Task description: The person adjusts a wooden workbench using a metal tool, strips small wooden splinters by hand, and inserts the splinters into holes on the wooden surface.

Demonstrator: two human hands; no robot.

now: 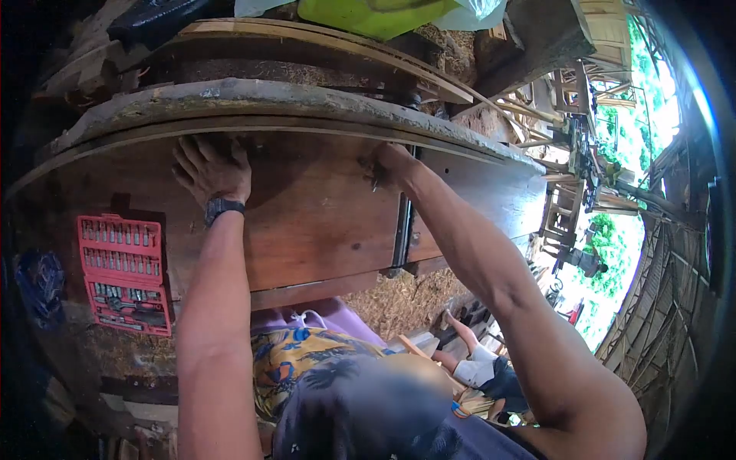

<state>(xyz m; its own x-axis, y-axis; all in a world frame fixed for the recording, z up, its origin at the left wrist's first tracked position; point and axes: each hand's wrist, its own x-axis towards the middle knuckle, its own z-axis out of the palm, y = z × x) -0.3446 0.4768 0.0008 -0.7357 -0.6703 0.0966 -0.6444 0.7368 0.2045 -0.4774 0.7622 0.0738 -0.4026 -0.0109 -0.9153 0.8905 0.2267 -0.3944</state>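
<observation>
My left hand (215, 170), with a dark watch on its wrist, lies flat on a reddish-brown wooden board (322, 222), fingers spread. To its right, my right hand (395, 161) is closed at the far side of the board, beside a dark metal strip (404, 222) that crosses the surface. Small dark and shiny bits show at its fingertips, too small to name. Left of my left forearm lies a red socket set case (125, 264), open, with rows of sockets and a ratchet.
A rough-edged plank (291, 96) runs along the board's far side. Beyond it are a green bag (368, 15) and timber. A blue crumpled bag (40, 287) lies at left. Patterned clothing (287, 356) is close below. Another person's leg (462, 333) shows at lower right, near wood shavings (399, 303).
</observation>
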